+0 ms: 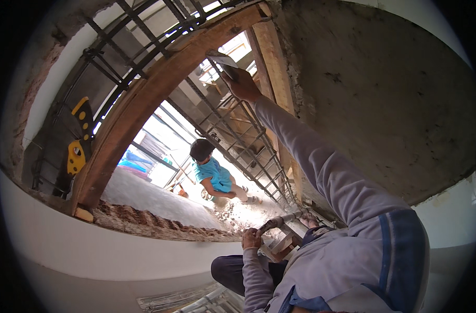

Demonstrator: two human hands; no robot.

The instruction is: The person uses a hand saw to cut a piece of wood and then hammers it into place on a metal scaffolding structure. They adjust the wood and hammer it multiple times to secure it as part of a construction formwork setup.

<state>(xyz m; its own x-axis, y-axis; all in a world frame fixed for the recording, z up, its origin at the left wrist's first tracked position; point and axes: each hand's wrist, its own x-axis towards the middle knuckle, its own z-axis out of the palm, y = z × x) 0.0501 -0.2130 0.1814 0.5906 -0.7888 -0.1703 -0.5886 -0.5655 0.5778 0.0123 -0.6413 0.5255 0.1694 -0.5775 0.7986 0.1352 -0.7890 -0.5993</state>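
Note:
My right hand (242,85) is stretched far up, its fingers closed round a trowel (225,61) with a flat grey blade. The blade lies close to a long brown wooden beam (144,107); whether it touches the beam I cannot tell. Lower down, my left hand (252,238) is wrapped round the end of a grey-brown pole (273,224), beside my bent knee. Behind my right forearm runs a lattice of steel bars (243,138). To the right of that arm spreads a broad grey cement surface (384,99).
A person in a teal shirt (217,175) is below, beyond the bars, beside rubble (238,215). A yellow-and-black tool (77,156) rests left of the beam. More steel bars (128,68) cross the upper left. A rough broken ledge (160,223) edges the opening.

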